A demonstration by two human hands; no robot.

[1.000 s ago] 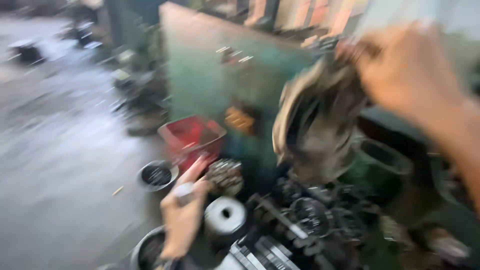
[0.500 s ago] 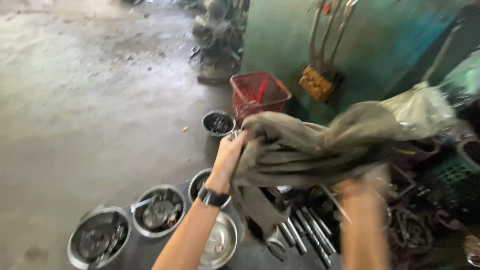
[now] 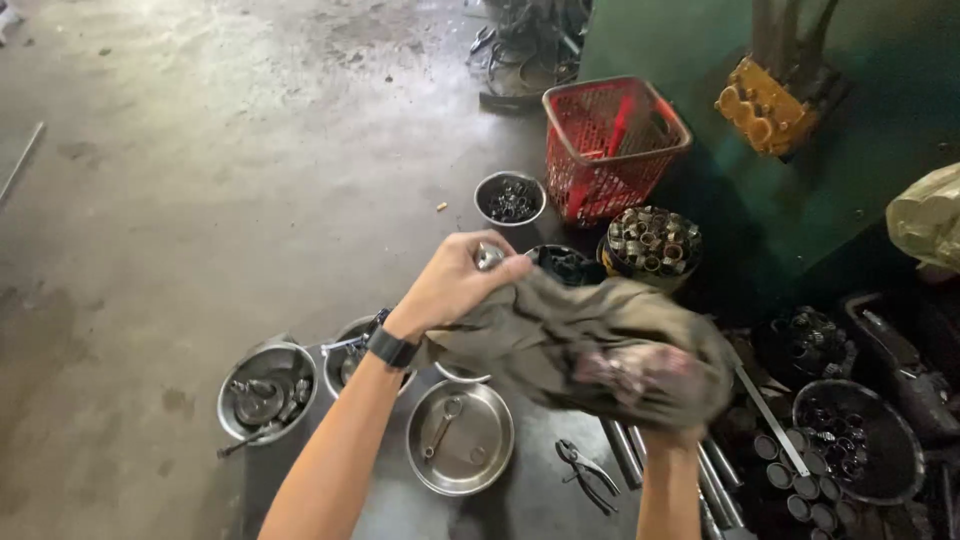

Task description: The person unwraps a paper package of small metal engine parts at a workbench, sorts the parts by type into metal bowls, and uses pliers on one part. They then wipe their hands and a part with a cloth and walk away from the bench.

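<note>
My left hand (image 3: 455, 283) is closed on one end of the rag (image 3: 590, 345) and on a small metal part (image 3: 489, 256). My right hand (image 3: 668, 400) is wrapped inside the rag; its grip I cannot tell. Both hover over the pans (image 3: 460, 437) on the floor (image 3: 200, 180).

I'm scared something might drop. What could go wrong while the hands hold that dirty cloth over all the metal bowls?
The left hand pinches a small shiny metal piece along with the cloth. It might slip and fall among the steel bowls below. The right hand is wrapped inside the cloth, so its grip may be clumsy. The hanging cloth could also snag the pliers on the floor.
</note>
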